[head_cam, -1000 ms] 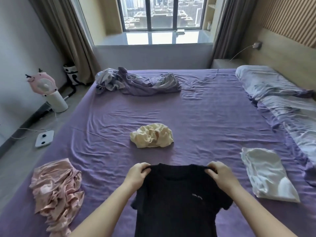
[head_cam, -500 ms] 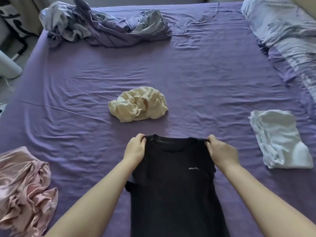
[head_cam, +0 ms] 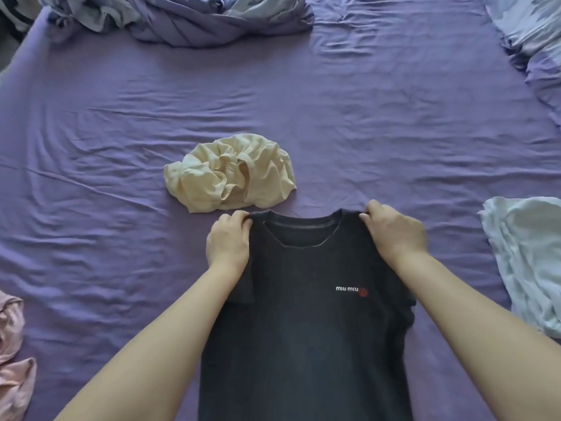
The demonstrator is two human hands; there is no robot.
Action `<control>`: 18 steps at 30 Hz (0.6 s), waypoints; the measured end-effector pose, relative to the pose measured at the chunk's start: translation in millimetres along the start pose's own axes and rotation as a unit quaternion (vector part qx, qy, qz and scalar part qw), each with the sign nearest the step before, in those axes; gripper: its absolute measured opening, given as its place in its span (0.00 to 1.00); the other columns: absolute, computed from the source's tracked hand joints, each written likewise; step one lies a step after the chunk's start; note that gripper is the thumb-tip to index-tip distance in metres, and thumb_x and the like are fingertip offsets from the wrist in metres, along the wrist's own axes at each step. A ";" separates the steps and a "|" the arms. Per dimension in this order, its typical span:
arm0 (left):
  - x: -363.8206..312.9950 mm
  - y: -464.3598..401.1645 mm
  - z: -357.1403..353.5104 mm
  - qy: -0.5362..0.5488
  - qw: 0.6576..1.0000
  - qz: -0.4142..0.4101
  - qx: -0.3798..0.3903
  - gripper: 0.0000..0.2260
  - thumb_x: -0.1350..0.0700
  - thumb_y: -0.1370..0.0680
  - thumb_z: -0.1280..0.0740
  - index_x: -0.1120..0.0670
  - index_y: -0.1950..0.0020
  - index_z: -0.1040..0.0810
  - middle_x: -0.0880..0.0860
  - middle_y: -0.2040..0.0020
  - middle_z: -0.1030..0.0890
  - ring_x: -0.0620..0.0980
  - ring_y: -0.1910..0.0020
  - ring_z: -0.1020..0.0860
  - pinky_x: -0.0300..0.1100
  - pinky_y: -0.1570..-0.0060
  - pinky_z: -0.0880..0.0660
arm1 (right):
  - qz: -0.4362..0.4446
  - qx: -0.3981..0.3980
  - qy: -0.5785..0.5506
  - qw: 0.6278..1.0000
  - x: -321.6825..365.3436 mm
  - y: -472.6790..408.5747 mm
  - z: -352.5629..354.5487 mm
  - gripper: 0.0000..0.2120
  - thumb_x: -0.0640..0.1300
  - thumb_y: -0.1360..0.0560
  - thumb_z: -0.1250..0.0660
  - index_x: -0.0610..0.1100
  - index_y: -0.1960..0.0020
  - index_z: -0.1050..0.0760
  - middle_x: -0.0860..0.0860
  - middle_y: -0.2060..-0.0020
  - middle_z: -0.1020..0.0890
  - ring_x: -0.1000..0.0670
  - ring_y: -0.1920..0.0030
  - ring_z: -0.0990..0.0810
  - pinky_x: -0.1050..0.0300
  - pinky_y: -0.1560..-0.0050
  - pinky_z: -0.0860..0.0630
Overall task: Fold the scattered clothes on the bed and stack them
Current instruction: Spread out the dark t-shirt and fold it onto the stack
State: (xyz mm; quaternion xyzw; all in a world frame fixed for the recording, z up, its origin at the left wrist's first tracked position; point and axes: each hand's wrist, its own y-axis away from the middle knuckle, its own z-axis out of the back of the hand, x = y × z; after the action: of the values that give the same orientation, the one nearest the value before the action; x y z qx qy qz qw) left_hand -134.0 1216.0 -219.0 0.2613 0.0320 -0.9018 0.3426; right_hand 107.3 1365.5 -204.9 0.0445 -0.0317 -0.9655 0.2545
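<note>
A black T-shirt lies front-up on the purple bedsheet at the near edge of the view, its collar pointing away from the person and a small white "miu miu" logo with a red mark on the chest. The left hand pinches the shirt's left shoulder seam between thumb and curled fingers, and the right hand grips the right shoulder the same way, both forearms reaching over the shirt's sides (the short sleeves are partly hidden beneath them). At the near left edge sits a crumpled pink garment. To the right, well apart from the shirt, rests a loosely folded white garment. Just beyond the collar lies a bunched cream garment, near but not touching the shirt. At the far side a heap of lilac and grey cloth sprawls, and a pale patterned pillow shows at the far right corner.
</note>
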 end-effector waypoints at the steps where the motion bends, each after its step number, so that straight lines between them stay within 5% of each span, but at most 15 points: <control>1: 0.6 1.8 -6.9 -0.020 1.000 0.004 0.000 0.13 0.53 0.19 0.40 0.54 0.36 0.27 0.58 0.45 0.25 0.59 0.45 0.27 0.52 0.48 0.30 | -0.001 0.015 -0.013 1.000 3.4 -0.4 -7.0 0.15 0.54 0.19 0.47 0.44 0.43 0.32 0.47 0.51 0.21 0.41 0.53 0.20 0.52 0.60 0.33; 4: 0.7 18.4 -25.1 -0.096 0.995 -0.008 -0.008 0.22 0.54 0.24 0.33 0.53 0.30 0.32 0.57 0.35 0.30 0.58 0.37 0.33 0.53 0.39 0.34 | 0.033 0.030 -0.031 0.999 10.4 18.0 -29.0 0.19 0.51 0.23 0.36 0.43 0.36 0.31 0.45 0.42 0.24 0.41 0.42 0.25 0.47 0.44 0.31; 8: -10.9 58.4 -49.9 -0.173 0.963 -0.203 -0.032 0.23 0.63 0.36 0.25 0.55 0.41 0.20 0.60 0.41 0.23 0.61 0.39 0.25 0.61 0.37 0.30 | 0.052 -0.016 -0.073 0.996 9.8 63.5 -46.7 0.31 0.44 0.37 0.22 0.38 0.36 0.26 0.37 0.37 0.25 0.37 0.37 0.25 0.36 0.38 0.31; 11: -27.8 92.8 -74.3 -0.189 0.922 -0.330 0.079 0.25 0.61 0.41 0.25 0.52 0.44 0.19 0.56 0.40 0.21 0.58 0.38 0.24 0.60 0.37 0.29 | 0.033 -0.003 -0.113 0.993 0.1 87.7 -60.1 0.36 0.45 0.36 0.22 0.39 0.32 0.30 0.37 0.33 0.29 0.37 0.34 0.29 0.35 0.36 0.34; 13: -41.4 108.6 -92.7 -0.217 0.897 -0.347 0.166 0.30 0.58 0.40 0.25 0.50 0.37 0.22 0.54 0.34 0.24 0.57 0.33 0.28 0.59 0.35 0.32 | -0.041 0.015 -0.191 0.981 -11.8 94.4 -67.5 0.32 0.45 0.27 0.30 0.41 0.28 0.37 0.40 0.29 0.34 0.40 0.29 0.35 0.39 0.30 0.39; 15: -56.0 115.1 -110.1 -0.225 0.888 -0.345 0.205 0.31 0.56 0.30 0.30 0.50 0.27 0.34 0.54 0.26 0.35 0.59 0.26 0.39 0.61 0.29 0.46 | -0.106 0.042 -0.282 0.953 -25.0 94.3 -72.4 0.28 0.44 0.22 0.39 0.43 0.25 0.44 0.44 0.27 0.36 0.45 0.26 0.39 0.46 0.28 0.43; 18: -75.6 105.6 -126.7 -0.227 0.895 -0.323 0.210 0.26 0.48 0.19 0.44 0.49 0.23 0.48 0.52 0.21 0.49 0.59 0.23 0.54 0.62 0.30 0.62 | -0.070 0.039 -0.274 0.958 -38.7 90.4 -76.7 0.29 0.42 0.22 0.39 0.44 0.24 0.46 0.45 0.33 0.29 0.45 0.31 0.34 0.49 0.34 0.39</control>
State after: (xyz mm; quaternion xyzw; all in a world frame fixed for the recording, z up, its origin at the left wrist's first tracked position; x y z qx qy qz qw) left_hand 37.6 1210.8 -278.0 0.0913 -0.1545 -0.9832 -0.0322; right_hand 192.8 1303.2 -270.9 -0.2095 -0.1349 -0.9542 0.1655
